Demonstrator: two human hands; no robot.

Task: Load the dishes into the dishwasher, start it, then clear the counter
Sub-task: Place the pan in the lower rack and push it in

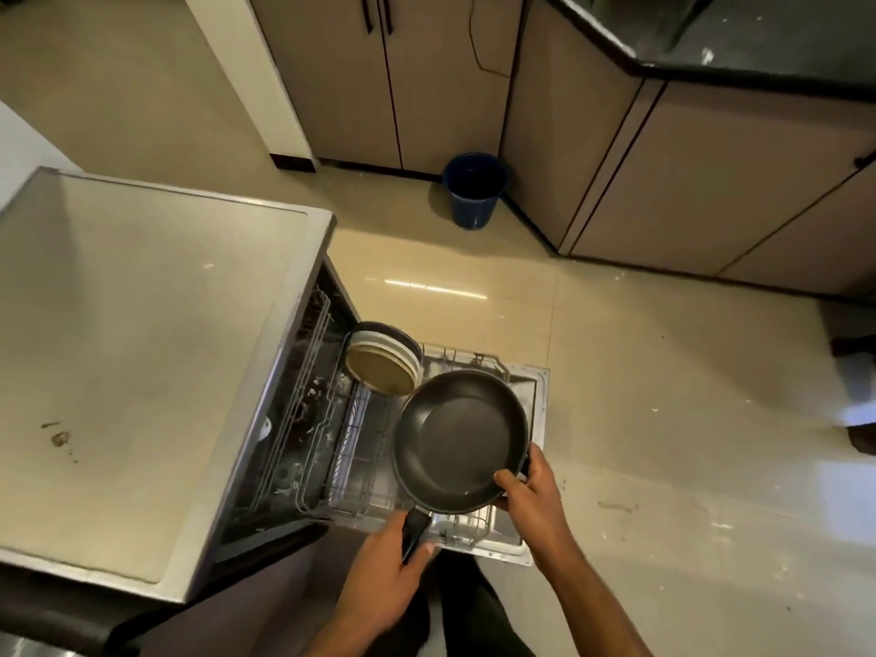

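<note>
Frying pan (460, 441) is up in the air over the pulled-out lower rack (360, 448) of the dishwasher (265, 410), 2 hands on it. Left hand (384, 576) is wrapped round the black handle (415, 531), right hand (531, 490) pinches the near-right rim w/ thumb over the edge and fingers underneath. Pan sits tilted, inside facing up toward the camera, not touching the rack as far as I can tell. At the back of the rack, a stack of plates (384, 360) stands on edge, approx 3 or 4, leaning against the tines, just beside the pan's far rim. Open door (535, 467) lies flat under the rack. Now the good way to do this, I reckon: tip the pan more upright, inside facing down or inward so spray reaches it, and slot it on edge into the bare tines nearer the front, apart from the plates. Handle wants to point along the rack, not sticking out over the door side, or the rack may not slide home. Right hand should let go only once the rim is seated between tines. Risk: rim knocks the plates over. Blue bucket (474, 189) on the floor is well clear, no bother.
</note>
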